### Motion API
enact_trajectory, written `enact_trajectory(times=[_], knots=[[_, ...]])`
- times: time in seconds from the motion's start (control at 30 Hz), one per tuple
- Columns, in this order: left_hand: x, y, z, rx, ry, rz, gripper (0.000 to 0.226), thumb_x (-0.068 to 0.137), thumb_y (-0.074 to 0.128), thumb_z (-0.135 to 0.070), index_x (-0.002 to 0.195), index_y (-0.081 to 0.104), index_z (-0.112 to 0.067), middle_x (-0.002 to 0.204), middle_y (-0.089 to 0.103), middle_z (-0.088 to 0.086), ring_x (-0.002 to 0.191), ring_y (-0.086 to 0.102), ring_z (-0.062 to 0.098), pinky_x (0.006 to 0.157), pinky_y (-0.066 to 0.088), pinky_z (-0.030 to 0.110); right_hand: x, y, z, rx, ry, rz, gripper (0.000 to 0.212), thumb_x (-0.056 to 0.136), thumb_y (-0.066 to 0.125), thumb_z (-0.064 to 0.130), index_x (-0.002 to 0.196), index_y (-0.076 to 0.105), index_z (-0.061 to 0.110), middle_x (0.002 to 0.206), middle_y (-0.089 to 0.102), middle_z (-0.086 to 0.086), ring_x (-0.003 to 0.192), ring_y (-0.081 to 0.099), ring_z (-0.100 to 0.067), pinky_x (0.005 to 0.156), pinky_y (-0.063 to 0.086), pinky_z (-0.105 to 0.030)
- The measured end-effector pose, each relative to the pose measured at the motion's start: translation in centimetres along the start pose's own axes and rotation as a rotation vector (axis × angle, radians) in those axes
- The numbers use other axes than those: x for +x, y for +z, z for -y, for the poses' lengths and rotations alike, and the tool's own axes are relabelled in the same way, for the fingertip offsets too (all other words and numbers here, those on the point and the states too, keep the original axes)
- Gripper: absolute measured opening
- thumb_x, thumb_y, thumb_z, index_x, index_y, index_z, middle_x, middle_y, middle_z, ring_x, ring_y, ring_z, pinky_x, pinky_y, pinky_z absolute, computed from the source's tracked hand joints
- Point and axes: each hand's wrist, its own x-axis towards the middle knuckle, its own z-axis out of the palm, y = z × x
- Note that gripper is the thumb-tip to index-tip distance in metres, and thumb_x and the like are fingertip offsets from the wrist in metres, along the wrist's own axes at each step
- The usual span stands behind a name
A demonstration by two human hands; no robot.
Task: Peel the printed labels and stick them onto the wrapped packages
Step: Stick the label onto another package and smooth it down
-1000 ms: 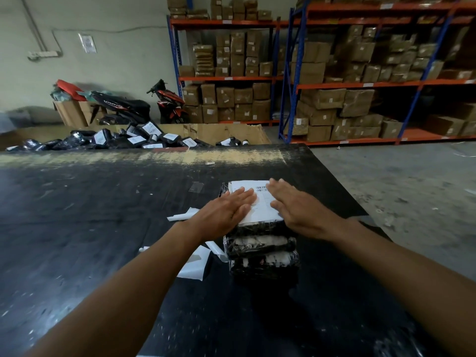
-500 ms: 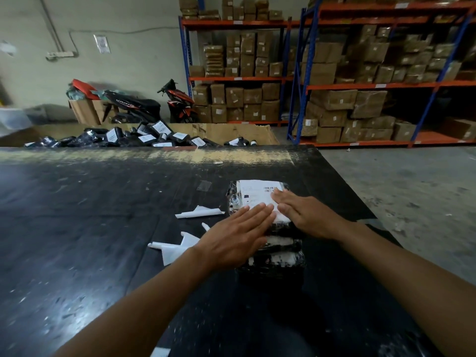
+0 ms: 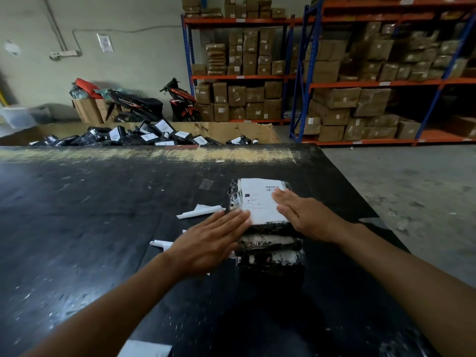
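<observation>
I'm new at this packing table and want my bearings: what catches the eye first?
The left hand and right hand lie flat at a white label atop a stack of black wrapped packages on the black table. Behind its far edge, a cardboard bin holds labelled packages.

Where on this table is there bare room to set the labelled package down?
The widest bare patch is the black table left of the curled backing scraps. Another lies between the package stack and the table's worn far edge, holding only a bit of tape. It is crowded beside the stack's left side, where scraps and the left hand sit.
</observation>
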Motion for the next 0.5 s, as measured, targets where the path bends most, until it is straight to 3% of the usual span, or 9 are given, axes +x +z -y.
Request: enact_trajectory(times=[0.13, 0.23, 0.33, 0.5], knots=[[-1.7, -1.3, 2.0, -0.057, -0.084, -0.008, 0.051, 0.105, 0.025, -0.032, 0.148, 0.036, -0.006, 0.155, 0.034, 0.008, 0.145, 0.03, 0.02, 0.119, 0.02, 0.037, 0.0, 0.2, 0.3, -0.013, 0.016, -0.01, 0.05, 0.106, 0.029, 0.034, 0.154, 0.024, 0.021, 0.162, 0.017, 0.007, 0.149, 0.009, -0.007, 0.12, 0.015, -0.033], [1.9, -2.2, 1.6, -0.234, -0.209, -0.011, 0.055, 0.104, 0.019, -0.04, 0.151, 0.027, -0.013, 0.159, 0.021, 0.003, 0.149, 0.015, 0.013, 0.123, 0.01, 0.032, 0.1, -0.1, 0.6, -0.046, 0.026, 0.001, 0.05, 0.106, 0.028, 0.034, 0.154, 0.024, 0.02, 0.162, 0.018, 0.006, 0.15, 0.011, -0.008, 0.119, 0.015, -0.033], [6.4, -2.4, 0.8, -0.351, -0.247, 0.093, 0.053, 0.105, 0.022, -0.04, 0.154, 0.019, -0.019, 0.16, 0.008, -0.004, 0.148, 0.005, 0.006, 0.12, 0.001, 0.024, 0.3, -0.3, 0.6, -0.069, 0.025, 0.009, 0.05, 0.106, 0.029, 0.035, 0.154, 0.027, 0.021, 0.162, 0.02, 0.005, 0.149, 0.014, -0.009, 0.118, 0.016, -0.032], [4.9, -2.4, 3.0, -0.411, -0.168, 0.219, 0.05, 0.105, 0.023, -0.038, 0.153, 0.023, -0.025, 0.16, 0.015, -0.01, 0.146, 0.009, 0.001, 0.119, 0.006, 0.021, 0.0, -0.7, 0.5, -0.052, 0.017, 0.028, 0.05, 0.106, 0.03, 0.036, 0.153, 0.027, 0.021, 0.162, 0.02, 0.006, 0.149, 0.013, -0.009, 0.121, 0.018, -0.036]])
